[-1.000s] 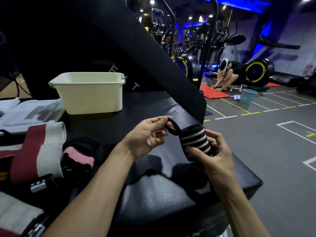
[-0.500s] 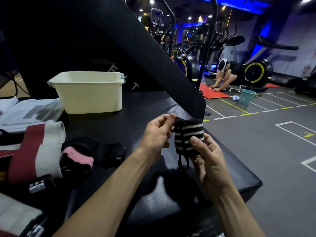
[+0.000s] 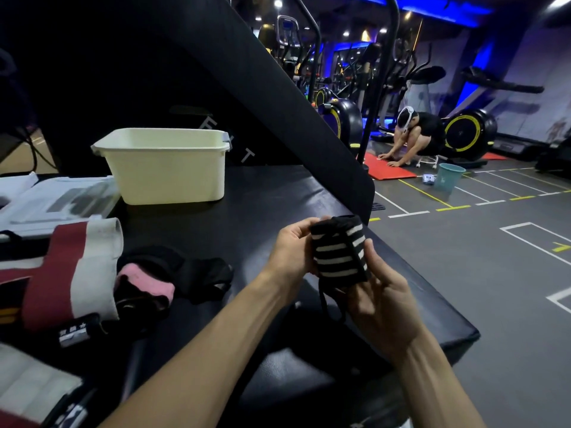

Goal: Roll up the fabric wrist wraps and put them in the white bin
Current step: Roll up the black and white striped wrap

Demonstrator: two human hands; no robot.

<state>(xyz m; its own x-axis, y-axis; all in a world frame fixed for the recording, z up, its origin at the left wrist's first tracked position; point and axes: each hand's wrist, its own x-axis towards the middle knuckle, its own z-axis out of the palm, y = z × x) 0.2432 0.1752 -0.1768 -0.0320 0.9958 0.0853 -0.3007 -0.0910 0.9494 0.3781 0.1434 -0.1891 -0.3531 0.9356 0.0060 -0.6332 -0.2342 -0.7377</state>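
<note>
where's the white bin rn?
Head view, upper left: the white bin sits on the black padded bench, beyond both hands, right of the papers.

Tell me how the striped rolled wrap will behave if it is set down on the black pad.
The striped wrap is soft fabric, so it probably squashes rather than bounces. Its loose black loop dangles, suggesting it may start unrolling if released. Being roughly cylindrical, it might roll on the pad.

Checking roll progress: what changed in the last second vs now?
The striped wrist wrap turned from lying sideways to upright between the hands. The left hand let go of the black loop, which now hangs below, and now grips the roll's left side. The right hand shifted to support it from below right. The white bin and the fabric pile stayed put.
</note>
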